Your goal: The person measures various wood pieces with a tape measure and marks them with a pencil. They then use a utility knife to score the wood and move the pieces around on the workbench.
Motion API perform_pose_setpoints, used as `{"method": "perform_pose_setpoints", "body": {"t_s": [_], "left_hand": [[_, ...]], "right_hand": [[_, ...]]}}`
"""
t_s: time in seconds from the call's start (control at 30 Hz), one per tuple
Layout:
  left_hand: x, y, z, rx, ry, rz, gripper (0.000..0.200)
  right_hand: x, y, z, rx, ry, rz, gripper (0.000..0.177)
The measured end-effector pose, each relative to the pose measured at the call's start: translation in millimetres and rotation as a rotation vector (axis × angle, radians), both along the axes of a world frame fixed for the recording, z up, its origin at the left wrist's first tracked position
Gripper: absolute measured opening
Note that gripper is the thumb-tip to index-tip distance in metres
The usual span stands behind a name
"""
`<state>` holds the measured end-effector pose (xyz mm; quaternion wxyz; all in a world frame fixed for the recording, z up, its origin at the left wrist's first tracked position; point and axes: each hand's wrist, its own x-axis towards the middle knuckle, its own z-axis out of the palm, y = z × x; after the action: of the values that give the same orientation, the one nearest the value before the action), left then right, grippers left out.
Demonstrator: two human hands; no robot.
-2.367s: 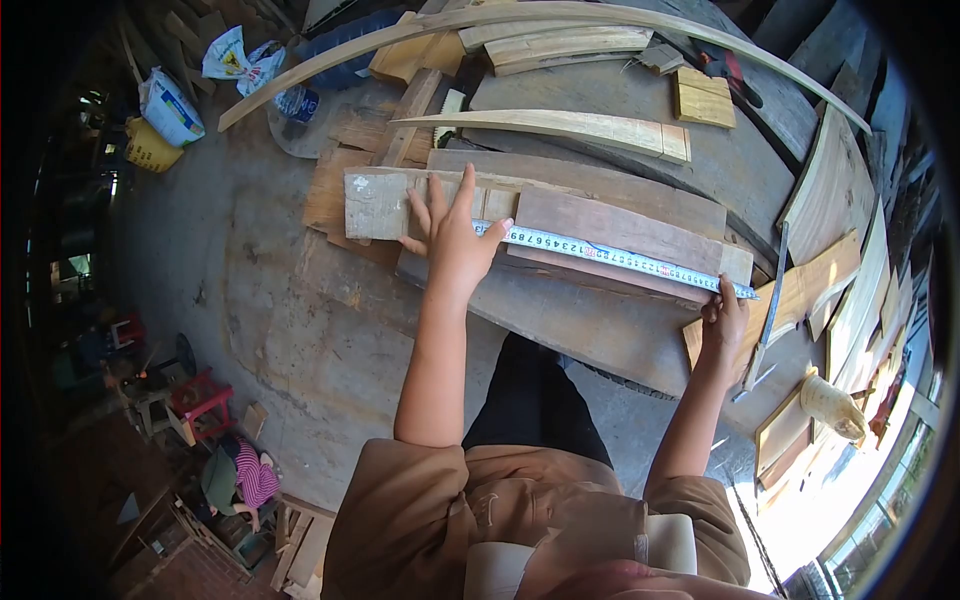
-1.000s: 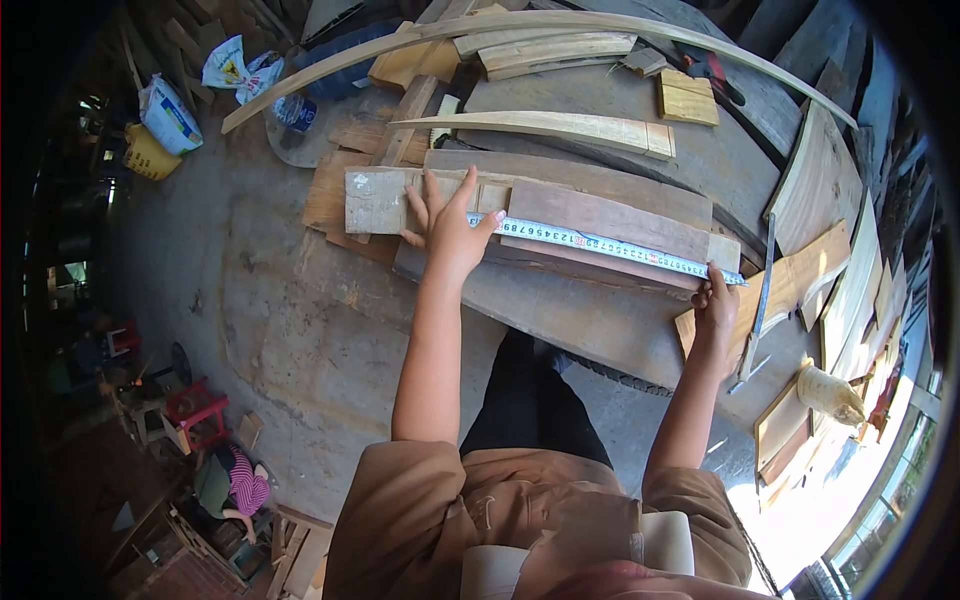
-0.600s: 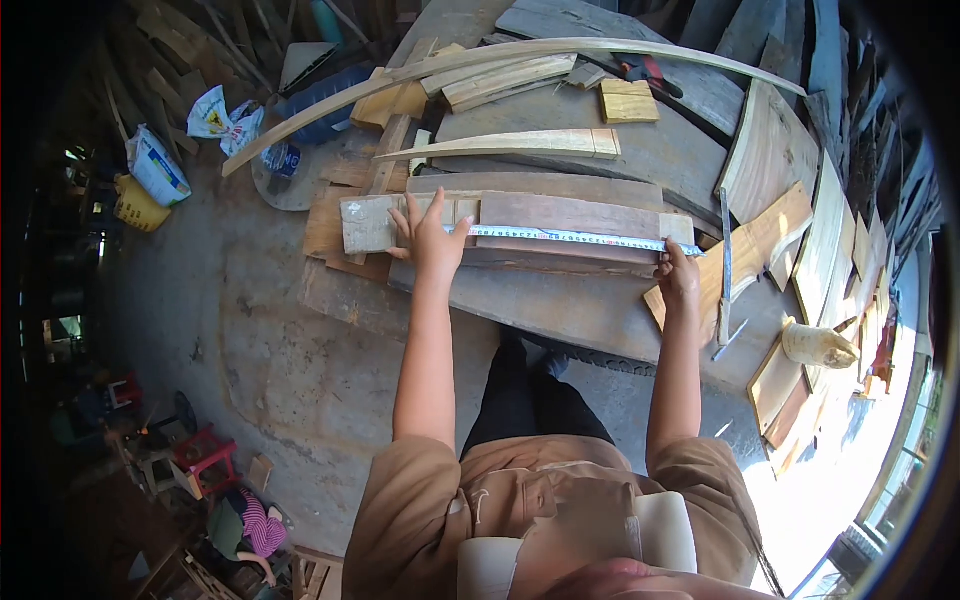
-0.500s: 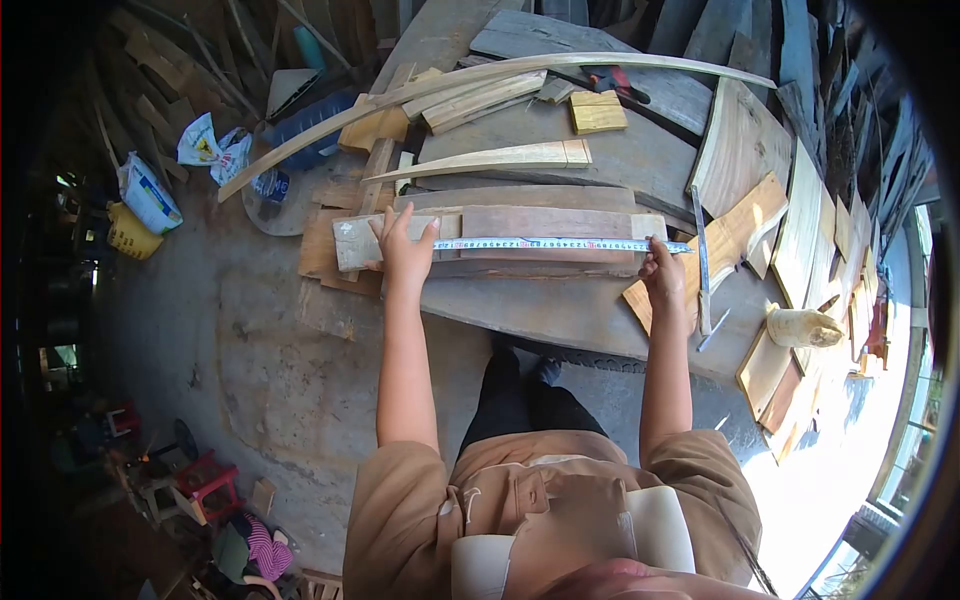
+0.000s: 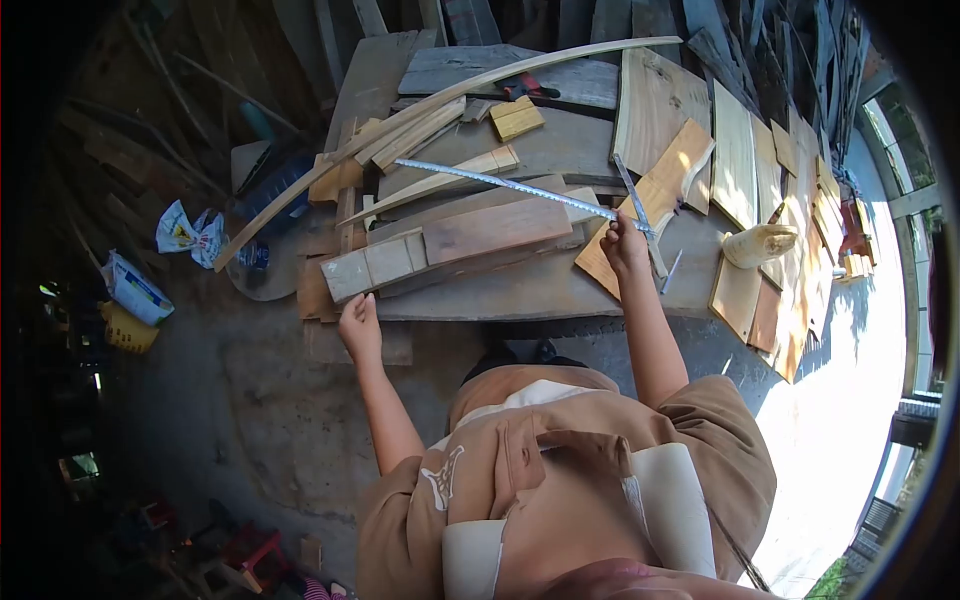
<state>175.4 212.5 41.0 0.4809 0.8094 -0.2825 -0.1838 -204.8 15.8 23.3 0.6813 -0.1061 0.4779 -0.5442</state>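
Pinches the tape measure (image 5: pixel 510 187) near its right end in the narrowed fingers of the right hand (image 5: pixel 626 245), with its blade slanting across the table (image 5: pixel 470 306) toward the far left. Keeps the left hand (image 5: pixel 361 325) just beside the near left corner of the pale wooden plank (image 5: pixel 375 266), thumb and fingertips drawn together; cannot tell whether touching the wood. Near the table's near edge, see the reddish-brown board (image 5: pixel 495 232) lengthwise beside the pale plank's visible part. Toward the far edge, find the small yellowish block (image 5: pixel 517 119) and long curved strip (image 5: pixel 500 75).
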Motion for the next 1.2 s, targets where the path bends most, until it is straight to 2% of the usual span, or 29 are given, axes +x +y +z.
{"method": "perform_pose_setpoints", "body": {"t_s": [0.1,0.2,0.27,0.3,0.37,0.43,0.47,0.53,0.67,0.87,0.93,1.0,1.1,1.2], "left_hand": [[15.0,-12.2,7.3,0.021,-0.044,-0.062,0.031],[25.2,-32.3,14.9,0.017,-0.057,-0.092,0.037],[30.9,-45.3,3.7,-0.183,0.093,-0.131,0.040],[36.0,-51.1,-12.8,-0.153,0.115,-0.174,0.052],[2.2,-58.4,21.7,0.069,-0.320,-0.356,0.066],[-3.7,-69.1,4.6,0.092,-0.451,-0.621,0.088],[-8.7,-71.1,-4.0,0.097,-0.451,-0.622,0.088],[-21.4,-82.3,-12.1,0.267,-0.621,-0.738,0.103],[-38.5,-110.4,-22.8,0.365,-0.652,-0.844,0.109],[-73.2,-149.8,-25.5,0.499,-0.748,-1.058,0.099],[-80.6,-152.1,-34.2,0.559,-0.842,-0.967,0.095],[-81.0,-148.5,-35.3,0.514,-0.830,-0.967,0.093],[-85.8,-146.7,-27.0,0.511,-0.817,-0.948,0.091],[-92.1,-144.0,-24.4,0.563,-0.808,-0.927,0.091]], "right_hand": [[1.5,0.1,4.1,0.003,-0.150,-0.008,0.010],[1.6,1.4,13.8,-0.025,-0.165,0.008,0.011],[1.2,0.1,15.5,-0.014,-0.156,-0.023,0.012],[-2.5,-2.7,13.3,-0.061,-0.086,-0.068,0.013],[-5.2,-9.4,19.3,-0.132,0.065,-0.175,0.016],[-5.9,-13.7,40.5,-0.213,0.220,-0.237,0.021],[-8.0,-17.6,47.4,-0.245,0.264,-0.259,0.022],[-13.8,-25.6,57.9,-0.317,0.358,-0.303,0.024],[-19.5,-28.5,79.5,-0.383,0.459,-0.341,0.021],[-22.3,-20.4,70.9,-0.359,0.533,-0.347,0.033],[-21.7,-14.4,58.1,-0.275,0.232,-0.380,0.032],[-24.3,-7.5,31.8,-0.067,-0.120,-0.384,0.029],[-22.1,19.5,-10.4,0.085,-0.278,-0.364,0.027],[-6.9,45.3,-21.9,0.196,-0.311,-0.404,0.028]]}}
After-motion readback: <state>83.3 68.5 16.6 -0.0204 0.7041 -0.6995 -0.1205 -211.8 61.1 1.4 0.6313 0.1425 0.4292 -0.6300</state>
